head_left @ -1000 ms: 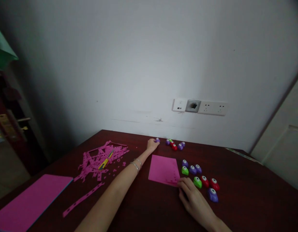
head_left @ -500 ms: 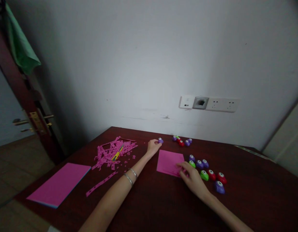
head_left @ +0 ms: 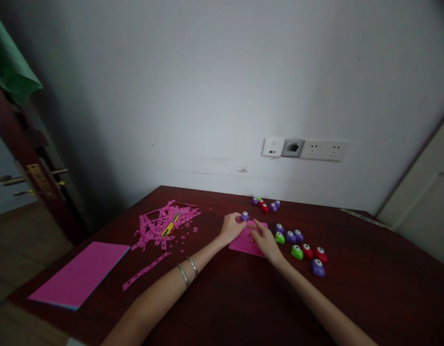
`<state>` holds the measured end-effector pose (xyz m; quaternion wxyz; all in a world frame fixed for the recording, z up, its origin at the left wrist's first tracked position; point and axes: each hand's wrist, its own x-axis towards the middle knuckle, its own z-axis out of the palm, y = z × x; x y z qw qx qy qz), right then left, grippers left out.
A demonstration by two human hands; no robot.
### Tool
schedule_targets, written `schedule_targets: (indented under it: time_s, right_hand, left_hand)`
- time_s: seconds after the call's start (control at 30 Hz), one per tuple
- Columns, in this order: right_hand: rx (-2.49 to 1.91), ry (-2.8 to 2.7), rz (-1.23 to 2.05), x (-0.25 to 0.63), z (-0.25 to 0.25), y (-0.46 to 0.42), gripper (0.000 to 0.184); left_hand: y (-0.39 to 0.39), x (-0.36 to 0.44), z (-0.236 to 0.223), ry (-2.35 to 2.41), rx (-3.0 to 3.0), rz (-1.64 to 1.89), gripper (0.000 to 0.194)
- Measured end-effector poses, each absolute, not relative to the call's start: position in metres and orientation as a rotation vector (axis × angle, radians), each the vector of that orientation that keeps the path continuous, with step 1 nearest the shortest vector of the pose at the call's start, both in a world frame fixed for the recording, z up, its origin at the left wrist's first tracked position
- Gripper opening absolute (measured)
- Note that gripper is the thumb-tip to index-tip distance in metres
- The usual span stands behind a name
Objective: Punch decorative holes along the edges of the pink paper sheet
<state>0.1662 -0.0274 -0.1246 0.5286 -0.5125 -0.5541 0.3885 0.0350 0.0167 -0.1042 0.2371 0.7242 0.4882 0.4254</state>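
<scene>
My left hand [head_left: 232, 228] is closed on a small purple paper punch [head_left: 245, 216] with a white, eye-like top, held at the far edge of a square of pink paper [head_left: 240, 246]. My right hand [head_left: 265, 240] lies over the right part of that square, its fingers apart and pointing toward the punch. Part of the paper is hidden beneath both hands. To the right of my right hand stand several more purple, green and red punches, among them a green punch [head_left: 297, 252] and a red punch [head_left: 320, 254].
Tangled pink paper strips [head_left: 150, 226] with punched holes lie at the left, a yellow utility knife [head_left: 170, 225] on top. A pink sheet stack [head_left: 81, 274] rests at the table's left edge. Another group of punches [head_left: 265, 207] stands near the wall, below the sockets [head_left: 325, 150].
My left hand has brought the purple punch rightward and nearer, to the pink paper's far edge. My right hand has shifted left and forward over the paper. The view has turned slightly.
</scene>
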Motion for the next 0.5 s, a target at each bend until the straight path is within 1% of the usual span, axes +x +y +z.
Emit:
schedule_targets:
  time_s: [0.13,0.33,0.5]
  right_hand:
    - [-1.237,-1.287,0.915,0.1659,-0.1255,-0.023,0.047]
    - [-1.228,-1.317,0.891,0.1665,-0.1292,-0.0177,0.035]
    - [-1.244,-1.37,0.837,0.1678,-0.1339,-0.0168,0.036]
  left_hand:
    - [0.0129,0.0409,-0.1096,1.292,1.988,1.169,0.018]
    - [0.0096,0.0446,-0.111,1.303,2.028,1.143,0.018]
    - [0.0067,0.0451,-0.1136,1.224,2.123,1.134,0.017]
